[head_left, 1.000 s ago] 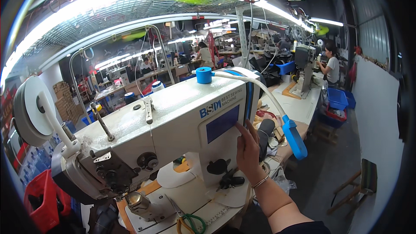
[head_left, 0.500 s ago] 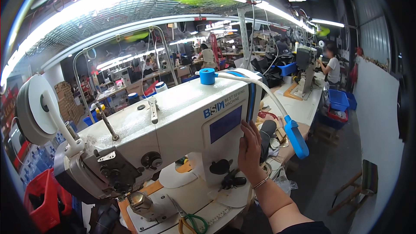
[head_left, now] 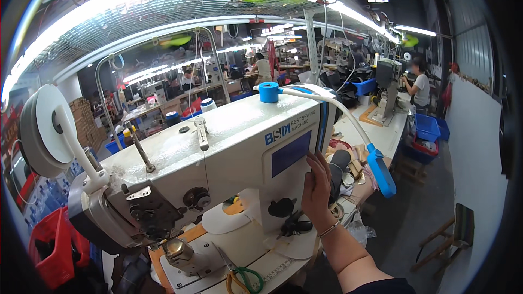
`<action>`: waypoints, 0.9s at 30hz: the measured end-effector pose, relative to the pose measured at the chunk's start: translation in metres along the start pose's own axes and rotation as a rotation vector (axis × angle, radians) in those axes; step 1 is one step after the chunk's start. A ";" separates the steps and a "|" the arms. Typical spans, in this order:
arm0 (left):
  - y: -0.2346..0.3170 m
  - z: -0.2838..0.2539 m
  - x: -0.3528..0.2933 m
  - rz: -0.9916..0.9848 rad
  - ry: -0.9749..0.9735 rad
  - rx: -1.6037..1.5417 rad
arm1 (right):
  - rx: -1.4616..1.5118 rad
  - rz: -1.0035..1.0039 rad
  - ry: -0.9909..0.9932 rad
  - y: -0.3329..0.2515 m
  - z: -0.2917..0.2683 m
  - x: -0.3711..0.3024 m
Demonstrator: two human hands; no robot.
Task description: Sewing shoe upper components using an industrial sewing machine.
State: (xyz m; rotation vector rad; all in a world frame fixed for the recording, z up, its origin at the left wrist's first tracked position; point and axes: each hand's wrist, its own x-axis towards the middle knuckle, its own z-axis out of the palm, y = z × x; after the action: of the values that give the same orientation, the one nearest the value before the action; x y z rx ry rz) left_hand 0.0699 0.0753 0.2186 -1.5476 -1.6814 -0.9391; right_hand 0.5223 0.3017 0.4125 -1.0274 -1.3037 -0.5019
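Observation:
My right hand (head_left: 317,190) is raised at the right end of a large white sewing machine (head_left: 229,155). Its fingers are straight and point up, beside the lower right corner of the machine's dark screen (head_left: 292,154); whether the fingertips touch the machine I cannot tell. Nothing shows in this hand. My left hand is out of view. A blue lamp head (head_left: 382,174) on a white flexible neck curves down right of the hand, from a blue base (head_left: 269,92) on the machine top. Scissors (head_left: 239,272) with green and orange handles lie on the machine bed below.
A white reel (head_left: 49,130) stands at the machine's left end, above a red crate (head_left: 57,250). Cluttered material and a dark roll (head_left: 339,167) lie behind my hand. A stool (head_left: 463,226) stands at right. Another person (head_left: 419,84) sits by a further machine (head_left: 388,87), near blue bins (head_left: 426,126).
The view has shifted slightly, so the sewing machine appears a little further right. My right hand keeps its raised pose and now lies slightly closer to the screen's lower right corner.

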 end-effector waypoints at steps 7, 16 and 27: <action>0.005 -0.003 0.007 0.017 0.028 0.008 | -0.052 0.027 -0.019 0.000 0.000 -0.001; 0.002 0.000 0.002 0.001 0.040 0.005 | -0.014 0.002 0.031 -0.001 0.002 0.000; 0.002 -0.004 0.006 0.028 0.039 -0.009 | -0.006 -0.098 0.091 -0.020 0.004 -0.003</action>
State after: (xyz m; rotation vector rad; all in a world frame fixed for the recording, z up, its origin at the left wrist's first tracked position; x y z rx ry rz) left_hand 0.0713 0.0746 0.2259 -1.5451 -1.6267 -0.9577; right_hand 0.5033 0.2941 0.4164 -0.9385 -1.2762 -0.6203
